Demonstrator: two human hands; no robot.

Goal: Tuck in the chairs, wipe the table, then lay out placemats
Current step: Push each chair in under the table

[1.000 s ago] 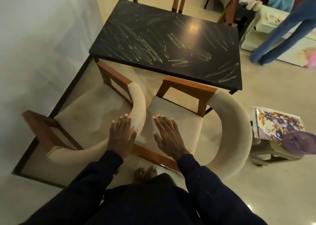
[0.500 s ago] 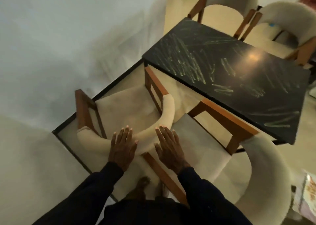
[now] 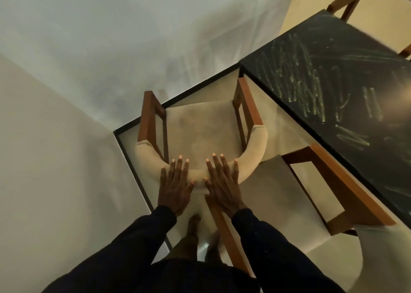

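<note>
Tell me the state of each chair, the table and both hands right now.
Wall-side chair: seat fully exposed, not tucked.
Left hand: flat on that chair's backrest, fingers straight.
Right hand: flat on the same backrest.
Second chair: seat mostly exposed, not tucked.
Table: pale scribbles, unwiped, no placemats.

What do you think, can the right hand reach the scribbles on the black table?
Probably yes. The right hand lies flat on the chair back, the scribbles to its right. Only the next chair's wooden armrest sits between, lower than the table top.

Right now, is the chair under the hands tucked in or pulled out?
Pulled out. The chair has its whole seat showing, none under the table.
</note>
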